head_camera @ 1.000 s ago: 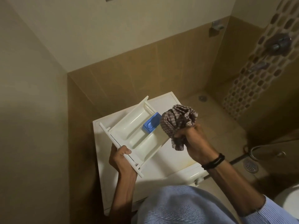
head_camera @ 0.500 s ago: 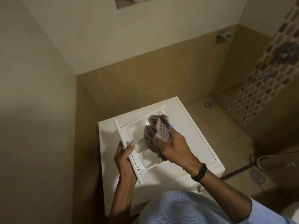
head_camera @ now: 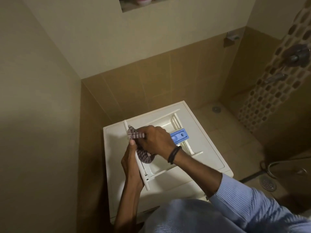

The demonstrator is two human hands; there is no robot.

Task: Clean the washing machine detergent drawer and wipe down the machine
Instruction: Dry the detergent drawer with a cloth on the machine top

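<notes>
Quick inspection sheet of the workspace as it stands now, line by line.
Surface: white washer top, drawer resting on it.
Job's things: drawer out of the machine, blue insert in place; checked cloth inside the drawer.
Clutter: nothing seen on the washer.
Grippers: left hand grips the drawer's front panel; right hand presses the cloth.
Cables: hose on the floor at right.
Surroundings: tiled walls, floor drain, wall taps.
</notes>
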